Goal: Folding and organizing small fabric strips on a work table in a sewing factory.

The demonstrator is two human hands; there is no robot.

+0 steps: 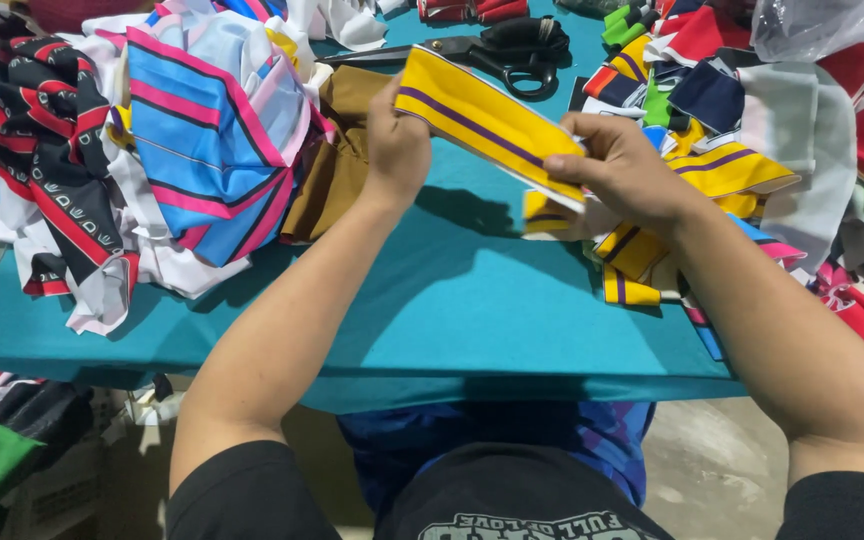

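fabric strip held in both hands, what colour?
Fabric strip: yellow with a purple stripe lengthwise, white edge. Head view.

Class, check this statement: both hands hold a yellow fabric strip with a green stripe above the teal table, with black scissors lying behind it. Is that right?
Not quite. The head view shows the stripe on the yellow fabric strip is purple, not green. The rest stands: the left hand and right hand hold it above the teal table, with black scissors lying behind it.

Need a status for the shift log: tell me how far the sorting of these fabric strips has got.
Done: yellow strips lie stacked under the right hand. In hand: both hands, left hand included, hold a yellow purple-striped strip. Left: mixed scraps at right and the blue-pink pile look unsorted.
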